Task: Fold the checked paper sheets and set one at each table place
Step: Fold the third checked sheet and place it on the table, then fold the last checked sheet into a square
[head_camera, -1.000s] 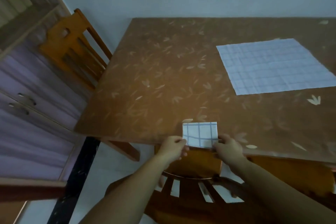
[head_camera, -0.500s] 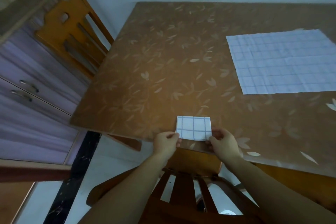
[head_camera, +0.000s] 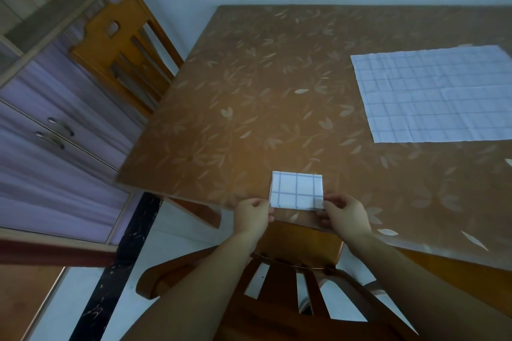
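A small folded checked paper sheet [head_camera: 297,190] lies flat near the front edge of the brown leaf-patterned table [head_camera: 249,108]. My left hand [head_camera: 253,214] pinches its near left corner. My right hand [head_camera: 346,216] pinches its near right corner. Both hands sit at the table's edge, above a wooden chair back. A large unfolded checked sheet [head_camera: 432,97] lies flat at the right of the table, cut off by the frame edge.
A wooden chair [head_camera: 293,279] stands directly under my arms at the near side. Another wooden chair [head_camera: 122,55] is pushed in at the table's left side. A cabinet with metal handles [head_camera: 55,133] lines the left wall.
The folded sheet has slid slightly further onto the table and now lies flat. Both hands keep hold of its near corners.
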